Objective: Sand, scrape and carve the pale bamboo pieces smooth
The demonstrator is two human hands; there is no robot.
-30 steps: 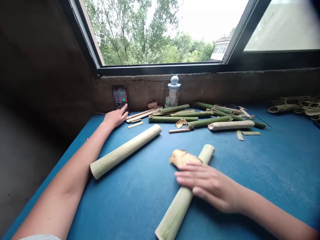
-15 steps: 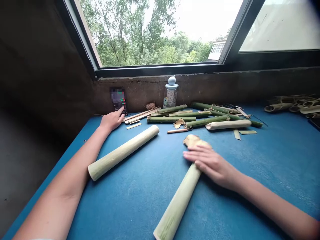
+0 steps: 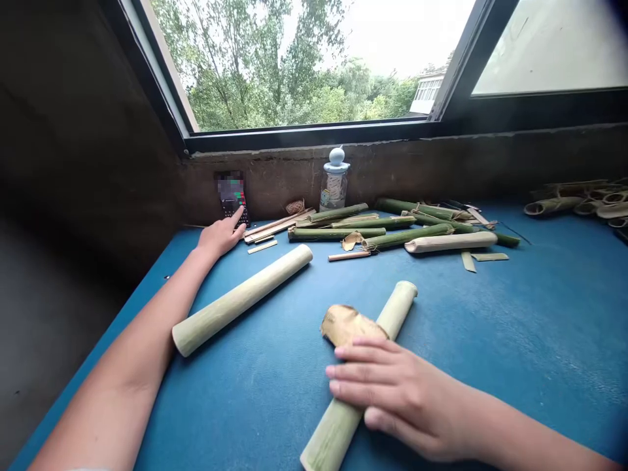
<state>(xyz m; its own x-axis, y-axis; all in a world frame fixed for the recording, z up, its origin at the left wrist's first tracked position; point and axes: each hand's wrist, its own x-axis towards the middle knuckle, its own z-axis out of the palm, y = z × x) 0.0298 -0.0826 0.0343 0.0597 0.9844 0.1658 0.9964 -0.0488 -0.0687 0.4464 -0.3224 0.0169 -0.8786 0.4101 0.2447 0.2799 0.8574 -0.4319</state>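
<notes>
My right hand (image 3: 387, 386) lies over a pale peeled bamboo tube (image 3: 331, 432), its fingers pressing a creased tan sheet of sandpaper (image 3: 350, 326) against it. Part of the sheet sticks out past the fingertips; the rest is hidden under the palm. The tube rests slanted on the blue table. At the far left, my left hand (image 3: 219, 237) has its index finger stretched out onto the lower part of an upright phone (image 3: 231, 191), and holds nothing. Beside the left forearm lies a second peeled bamboo tube (image 3: 240, 305).
Several green bamboo pieces (image 3: 338, 234) lie along the back of the blue table (image 3: 490, 340), with a peeled piece (image 3: 451, 242) in front. A lidded jar (image 3: 335, 183) stands by the wall under the window. More split bamboo (image 3: 554, 207) is piled at the far right.
My right hand has slid with the sandpaper down the tube toward me, uncovering its far end. My left hand stays at the phone.
</notes>
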